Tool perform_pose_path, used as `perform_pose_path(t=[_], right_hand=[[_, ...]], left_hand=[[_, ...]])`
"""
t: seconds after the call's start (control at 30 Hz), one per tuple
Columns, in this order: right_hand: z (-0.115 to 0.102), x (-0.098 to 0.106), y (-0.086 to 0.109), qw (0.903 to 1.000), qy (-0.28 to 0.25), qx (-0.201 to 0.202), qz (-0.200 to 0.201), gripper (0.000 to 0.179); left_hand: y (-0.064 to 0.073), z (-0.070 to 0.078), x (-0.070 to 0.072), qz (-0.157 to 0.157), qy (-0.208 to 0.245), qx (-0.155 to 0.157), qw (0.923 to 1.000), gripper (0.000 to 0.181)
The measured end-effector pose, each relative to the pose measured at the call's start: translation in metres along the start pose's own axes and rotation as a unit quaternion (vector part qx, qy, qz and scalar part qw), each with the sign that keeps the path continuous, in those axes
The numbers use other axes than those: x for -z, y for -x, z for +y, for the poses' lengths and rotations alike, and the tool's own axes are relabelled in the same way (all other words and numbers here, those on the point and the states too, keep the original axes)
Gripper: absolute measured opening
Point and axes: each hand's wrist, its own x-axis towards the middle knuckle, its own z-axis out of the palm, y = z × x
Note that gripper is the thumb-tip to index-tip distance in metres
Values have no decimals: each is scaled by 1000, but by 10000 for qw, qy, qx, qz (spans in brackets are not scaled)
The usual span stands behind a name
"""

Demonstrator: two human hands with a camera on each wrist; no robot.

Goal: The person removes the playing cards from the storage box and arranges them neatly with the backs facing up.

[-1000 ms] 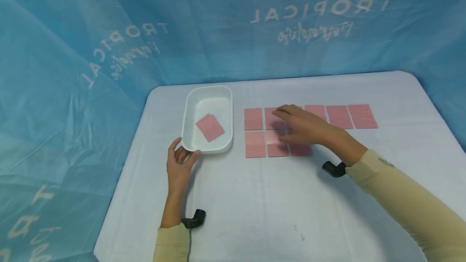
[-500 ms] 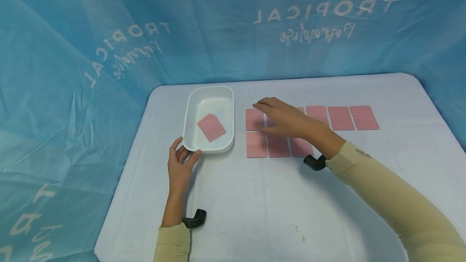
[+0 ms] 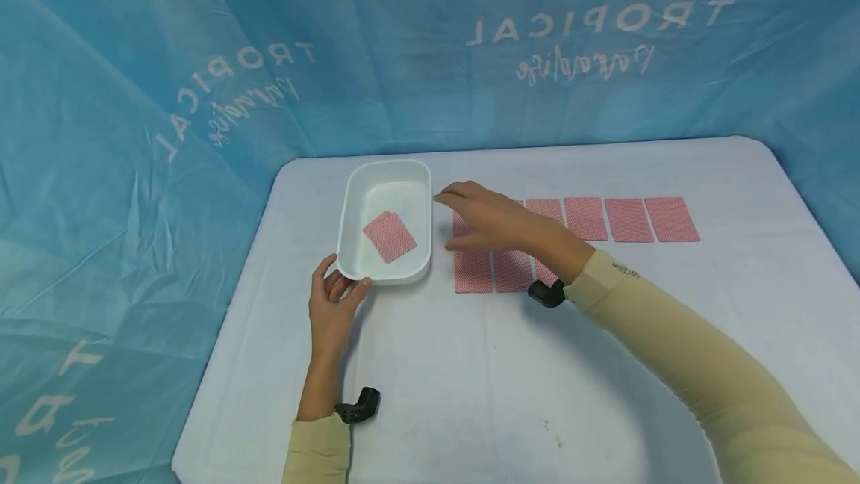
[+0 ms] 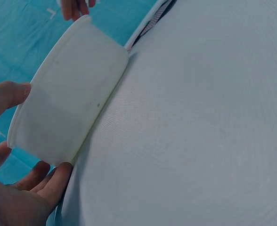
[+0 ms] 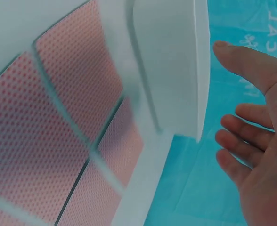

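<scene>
A white plastic tub [image 3: 418, 269] stands at the left of the table with a few red-patterned playing cards [image 3: 390, 237] overlapping face down inside. My left hand [image 3: 334, 312] holds its near left corner. In the left wrist view the thumb is at the rim and the fingertips lie low against the wall. My right hand [image 3: 493, 216], fingers spread apart and holding nothing, hovers beside the tub's right wall. Beneath it lie more playing cards [image 3: 473, 272], face down in two rows. The hand covers part of the left end of the upper row.
The upper row's cards [image 3: 629, 220] reach farther right than the lower row's. Blue sheeting [image 3: 403, 51] with mirrored lettering hangs behind and to the left of the white-covered table [image 3: 470, 394].
My right hand has moved left across the cards to the tub's right side, uncovering cards behind it. The left hand stays at the tub's corner.
</scene>
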Motion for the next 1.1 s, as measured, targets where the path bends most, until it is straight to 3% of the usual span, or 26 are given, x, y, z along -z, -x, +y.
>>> perform_pose_path(t=[0.47, 1.1], right_hand=[[-33, -10, -49, 9981, -109, 106, -589, 82], [-41, -30, -79, 9939, 239, -14, -1078, 86]], left_hand=[[1, -1, 2, -2, 35, 67, 10000, 76], [1, 1, 0, -26, -27, 83, 10000, 75]])
